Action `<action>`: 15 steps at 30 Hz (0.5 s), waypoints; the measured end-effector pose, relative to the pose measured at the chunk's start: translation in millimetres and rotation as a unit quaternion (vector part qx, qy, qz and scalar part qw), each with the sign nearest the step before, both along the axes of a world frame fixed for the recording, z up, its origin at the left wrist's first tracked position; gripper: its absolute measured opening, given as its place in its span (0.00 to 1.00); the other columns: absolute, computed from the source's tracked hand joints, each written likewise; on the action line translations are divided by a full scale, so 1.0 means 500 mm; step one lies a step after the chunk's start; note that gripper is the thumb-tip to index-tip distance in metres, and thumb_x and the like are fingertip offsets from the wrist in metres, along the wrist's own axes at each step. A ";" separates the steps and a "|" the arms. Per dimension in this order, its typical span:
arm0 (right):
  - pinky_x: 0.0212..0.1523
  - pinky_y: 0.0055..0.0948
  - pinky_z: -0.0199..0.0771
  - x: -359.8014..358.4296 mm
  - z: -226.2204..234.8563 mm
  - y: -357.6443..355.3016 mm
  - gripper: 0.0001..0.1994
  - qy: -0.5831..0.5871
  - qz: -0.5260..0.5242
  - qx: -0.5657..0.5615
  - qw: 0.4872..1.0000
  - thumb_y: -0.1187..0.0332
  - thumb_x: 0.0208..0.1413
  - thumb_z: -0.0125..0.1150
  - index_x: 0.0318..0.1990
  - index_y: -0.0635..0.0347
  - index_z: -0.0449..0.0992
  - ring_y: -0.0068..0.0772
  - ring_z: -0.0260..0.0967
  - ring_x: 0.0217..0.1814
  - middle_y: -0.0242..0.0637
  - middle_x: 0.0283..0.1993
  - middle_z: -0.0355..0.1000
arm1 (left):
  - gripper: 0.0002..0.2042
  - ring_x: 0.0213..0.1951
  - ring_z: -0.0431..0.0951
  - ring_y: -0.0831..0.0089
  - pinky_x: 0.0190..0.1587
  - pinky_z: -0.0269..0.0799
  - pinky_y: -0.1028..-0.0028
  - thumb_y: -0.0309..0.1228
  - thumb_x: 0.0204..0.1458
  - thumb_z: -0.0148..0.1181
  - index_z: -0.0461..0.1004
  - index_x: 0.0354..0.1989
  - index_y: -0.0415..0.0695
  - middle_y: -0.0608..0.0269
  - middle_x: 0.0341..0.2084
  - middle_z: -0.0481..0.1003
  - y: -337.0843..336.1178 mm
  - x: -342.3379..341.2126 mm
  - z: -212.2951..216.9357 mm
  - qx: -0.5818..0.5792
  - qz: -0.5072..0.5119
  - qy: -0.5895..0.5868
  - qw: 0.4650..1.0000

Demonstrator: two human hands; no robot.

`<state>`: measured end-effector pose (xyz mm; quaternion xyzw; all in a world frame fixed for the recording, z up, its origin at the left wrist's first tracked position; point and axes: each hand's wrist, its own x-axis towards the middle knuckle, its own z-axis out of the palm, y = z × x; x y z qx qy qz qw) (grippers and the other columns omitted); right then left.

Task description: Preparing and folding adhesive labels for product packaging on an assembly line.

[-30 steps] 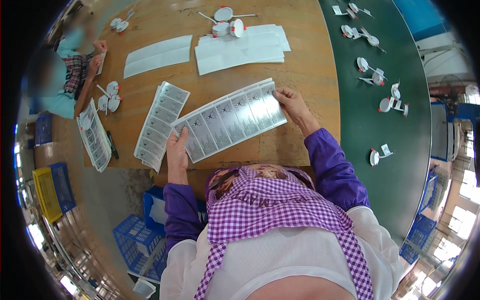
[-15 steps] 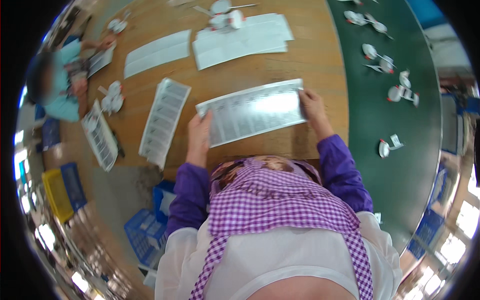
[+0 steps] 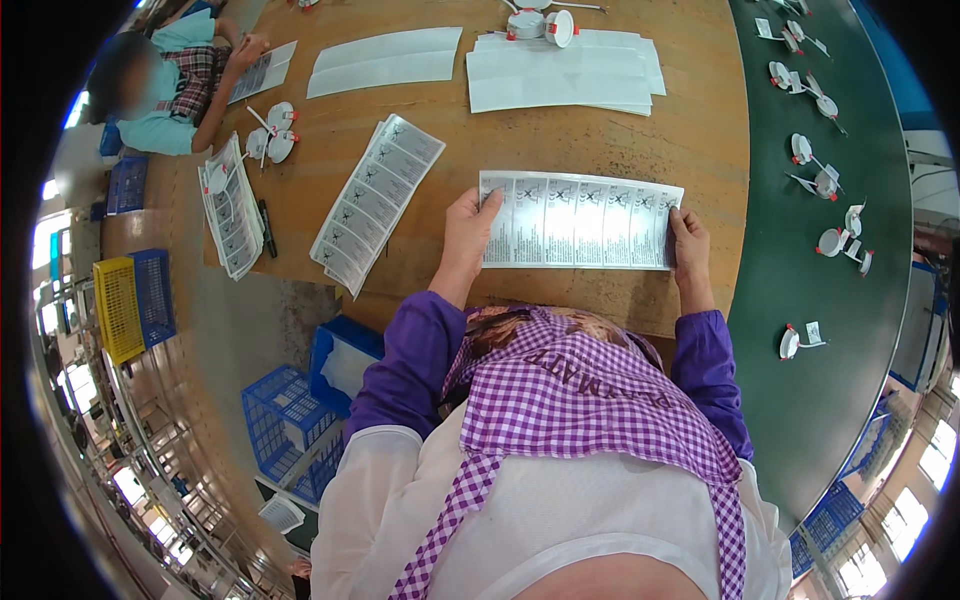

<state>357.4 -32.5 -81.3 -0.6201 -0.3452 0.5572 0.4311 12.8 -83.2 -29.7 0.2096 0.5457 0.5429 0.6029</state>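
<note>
label sheet (image 3: 560, 222), silvery and printed in a row of panels, is held level above the brown surface (image 3: 590, 145), close to its near edge. left hand (image 3: 468, 232): grip pinched closed on the sheet's 9 o'clock edge, thumb flat on the upper face. right hand (image 3: 692, 248): grip likewise closed on the 3 o'clock edge, thumb on top; fingers beneath are hidden on both. one layer or several: cannot tell.

positions, sheet as clock centre, 12 o'clock at the far side:
- 9 o'clock: fanned label pile (image 3: 378, 200), slanted; farther out, second label pile (image 3: 236, 222) with a black marker (image 3: 267, 230) just beside it.
- between 9 and 10: white cluster (image 3: 280, 145) of round fittings with red clips; beyond, a co-worker (image 3: 195, 80) at another sheet (image 3: 262, 75).
- 10 o'clock: pale strip (image 3: 385, 62), lying flat.
- 12 o'clock: white paper stack (image 3: 560, 85), round fittings (image 3: 560, 28) at its far edge.
- 3 o'clock: green belt (image 3: 840, 420), more fittings scattered along it.
</note>
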 end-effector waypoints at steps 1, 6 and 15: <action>0.30 0.16 0.60 -0.003 0.002 0.000 0.08 -0.003 -0.006 -0.001 1.000 0.65 0.60 0.56 0.35 0.61 0.75 0.12 0.60 0.28 0.23 0.28 0.70 | 0.08 0.31 0.75 0.82 0.35 0.71 0.79 0.29 0.58 0.56 0.74 0.39 0.37 0.64 0.32 0.77 0.002 -0.002 0.000 -0.004 -0.002 0.009 1.000; 0.30 0.16 0.60 -0.003 0.004 -0.002 0.09 -0.009 -0.004 -0.010 1.000 0.65 0.60 0.56 0.34 0.61 0.75 0.12 0.59 0.28 0.23 0.28 0.70 | 0.08 0.28 0.75 0.82 0.33 0.70 0.80 0.30 0.57 0.56 0.74 0.38 0.37 0.64 0.30 0.77 0.007 0.000 0.007 -0.023 0.005 0.012 1.000; 0.27 0.17 0.58 0.013 0.006 -0.009 0.10 -0.083 -0.022 -0.017 0.996 0.63 0.60 0.56 0.31 0.60 0.76 0.13 0.57 0.26 0.21 0.24 0.66 | 0.09 0.29 0.73 0.83 0.32 0.68 0.80 0.31 0.56 0.58 0.75 0.38 0.37 0.66 0.30 0.76 0.025 0.006 -0.022 -0.020 -0.004 0.066 0.998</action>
